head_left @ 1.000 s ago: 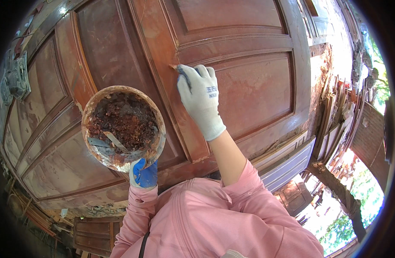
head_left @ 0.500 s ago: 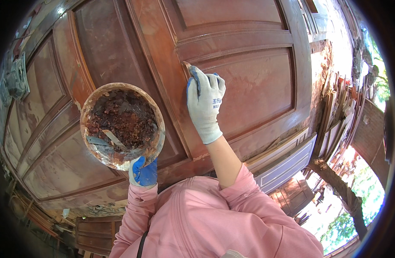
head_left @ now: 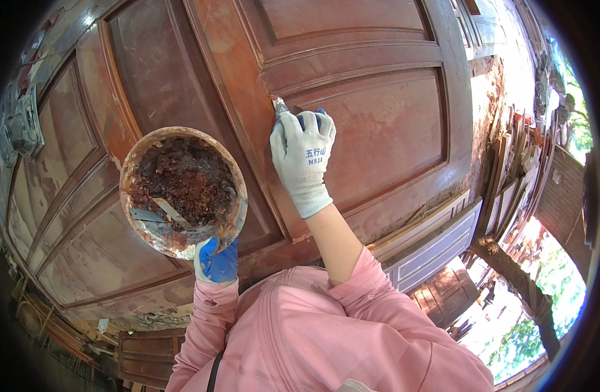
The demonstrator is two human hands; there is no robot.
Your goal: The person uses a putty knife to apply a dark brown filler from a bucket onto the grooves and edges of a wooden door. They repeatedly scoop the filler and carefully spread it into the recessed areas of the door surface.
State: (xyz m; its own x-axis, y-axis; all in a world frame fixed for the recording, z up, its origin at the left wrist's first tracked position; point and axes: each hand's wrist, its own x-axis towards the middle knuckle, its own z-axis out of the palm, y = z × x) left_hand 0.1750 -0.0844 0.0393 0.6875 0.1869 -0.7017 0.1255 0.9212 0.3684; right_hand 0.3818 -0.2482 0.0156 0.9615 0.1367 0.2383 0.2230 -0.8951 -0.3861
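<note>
My left hand (head_left: 219, 261), in a blue-palmed glove, grips the near rim of a round bowl (head_left: 131, 206). Inside lies dark reddish-brown putty (head_left: 185, 173), crumbly in the middle, with two flat metal strips (head_left: 172, 212) resting on it. My right hand (head_left: 304, 150), in a white glove with blue fingertips, is closed around a small putty knife (head_left: 278, 104), mostly hidden by the fingers. Its tip touches the frame of a reddish-brown wooden door (head_left: 372, 127), beside the corner of a recessed panel. Lighter smears mark the door's moulding.
Another panelled door (head_left: 74, 261) lies at the left, streaked with pale patches. A clear plastic-wrapped item (head_left: 25, 124) rests on its far left. White door panels (head_left: 437, 242) and stacked boards (head_left: 509, 170) stand at the right, near a wooden post (head_left: 518, 281).
My right hand has shifted slightly left along the door frame, and more of the knife's tip shows. The bowl in my left hand has barely moved.
</note>
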